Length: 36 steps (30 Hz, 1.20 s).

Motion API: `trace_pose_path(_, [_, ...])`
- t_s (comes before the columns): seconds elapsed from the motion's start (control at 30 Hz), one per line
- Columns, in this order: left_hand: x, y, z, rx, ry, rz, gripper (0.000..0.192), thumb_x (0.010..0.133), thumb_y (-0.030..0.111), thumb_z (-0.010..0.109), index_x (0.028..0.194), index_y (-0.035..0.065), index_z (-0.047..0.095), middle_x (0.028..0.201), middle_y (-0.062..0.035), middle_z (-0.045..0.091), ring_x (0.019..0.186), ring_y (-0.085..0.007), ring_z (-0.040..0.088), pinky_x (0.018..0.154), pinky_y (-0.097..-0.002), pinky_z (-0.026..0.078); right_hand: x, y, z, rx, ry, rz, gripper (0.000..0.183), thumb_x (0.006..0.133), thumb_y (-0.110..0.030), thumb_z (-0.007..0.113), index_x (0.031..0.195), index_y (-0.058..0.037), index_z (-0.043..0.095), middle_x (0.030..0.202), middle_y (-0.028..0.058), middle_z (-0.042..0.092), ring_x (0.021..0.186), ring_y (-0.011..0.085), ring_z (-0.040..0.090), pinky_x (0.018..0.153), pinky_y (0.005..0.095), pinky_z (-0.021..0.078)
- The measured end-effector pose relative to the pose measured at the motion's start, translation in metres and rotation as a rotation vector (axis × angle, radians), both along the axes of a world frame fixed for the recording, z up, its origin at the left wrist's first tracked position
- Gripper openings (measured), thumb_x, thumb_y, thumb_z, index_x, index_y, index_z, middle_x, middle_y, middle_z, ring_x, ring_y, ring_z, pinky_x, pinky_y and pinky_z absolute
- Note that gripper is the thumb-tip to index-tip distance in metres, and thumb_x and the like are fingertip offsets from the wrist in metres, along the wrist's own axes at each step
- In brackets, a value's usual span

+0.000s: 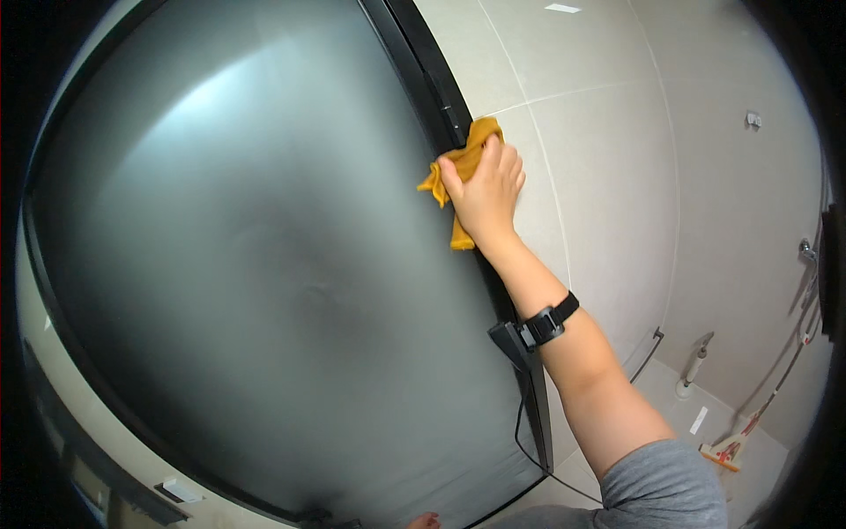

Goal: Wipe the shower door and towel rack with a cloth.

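My right hand [488, 193] grips a mustard-yellow cloth [484, 135] and presses it against the black frame [429, 99] along the right side of a large frosted glass panel [284, 264]. Corners of the cloth stick out past the thumb and below the palm. A black strap with a small device [538, 330] is on my right forearm, and a black cable [519, 430] runs down from it. Only the fingertips of my left hand [425, 521] show at the bottom edge, low by the glass; whatever else it does is cut off.
A tiled wall [595, 165] stands right of the frame. Farther right are a shower mixer [806, 250] with hose, a squeegee-type floor tool [727, 451] leaning on the wall, and a toilet brush-like item [691, 373] on the floor. A white switch plate [182, 490] is at lower left.
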State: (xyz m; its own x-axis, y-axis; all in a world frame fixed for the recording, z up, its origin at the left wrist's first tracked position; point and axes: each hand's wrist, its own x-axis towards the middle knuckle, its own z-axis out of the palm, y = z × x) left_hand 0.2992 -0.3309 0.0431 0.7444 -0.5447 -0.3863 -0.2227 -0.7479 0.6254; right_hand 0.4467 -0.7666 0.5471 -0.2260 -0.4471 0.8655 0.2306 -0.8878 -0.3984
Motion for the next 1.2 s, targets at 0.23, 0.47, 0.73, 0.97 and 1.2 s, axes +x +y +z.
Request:
trace_pose_path(0.23, [0.014,0.002,0.008,-0.036,-0.003,0.002,0.04,0.088,0.022,0.047,0.126,0.0109,0.04,0.11,-0.0117,0.056,0.09,-0.0289,0.056,0.078,-0.0376,0.044,0.004,-0.014,-0.105,-0.036,0.141,0.046,0.049,0.076,-0.026,0.061,0.109,0.0046,0.042,0.098,0.0198,0.045,0.092,0.0354,0.043,0.079,0.0437,0.0347])
trace_pose_path(0.47, [0.017,0.008,0.014,-0.009,-0.223,-0.005,0.038,0.086,0.023,0.053,0.119,0.0065,0.047,0.091,-0.0125,0.061,0.082,-0.0269,0.059,0.074,-0.0384,0.047,-0.026,-0.027,-0.061,-0.012,-0.085,0.457,0.031,0.084,-0.019,0.052,0.104,0.005,0.046,0.093,0.0193,0.047,0.088,0.0345,0.047,0.078,0.04,0.0387])
trace_pose_path(0.73, [0.029,0.05,-0.056,-0.086,0.141,0.073,0.04,0.086,0.02,0.044,0.125,0.0079,0.047,0.125,-0.0196,0.046,0.116,-0.0334,0.042,0.098,-0.0424,0.032,-0.019,0.0,0.131,-0.167,0.025,-0.116,0.044,0.08,-0.032,0.059,0.106,0.0016,0.046,0.098,0.0188,0.048,0.093,0.0345,0.046,0.08,0.0442,0.038])
trace_pose_path(0.97, [0.033,0.081,-0.154,-0.059,-0.101,0.116,0.044,0.086,0.023,0.049,0.126,0.0055,0.042,0.12,-0.019,0.049,0.107,-0.0337,0.049,0.085,-0.0437,0.044,-0.01,0.004,0.154,-0.002,0.15,-0.196,0.043,0.079,-0.036,0.057,0.102,-0.0008,0.047,0.096,0.0162,0.051,0.089,0.0305,0.051,0.076,0.0426,0.0413])
trace_pose_path(1.2, [0.029,0.023,-0.236,0.772,-1.332,0.674,0.043,0.085,0.022,0.048,0.125,0.0048,0.043,0.122,-0.0181,0.048,0.11,-0.0343,0.047,0.09,-0.0428,0.041,-0.023,-0.005,0.163,-0.063,0.308,-0.257,0.055,0.081,-0.048,0.051,0.103,0.0025,0.049,0.101,0.0178,0.052,0.094,0.0311,0.051,0.078,0.0435,0.0415])
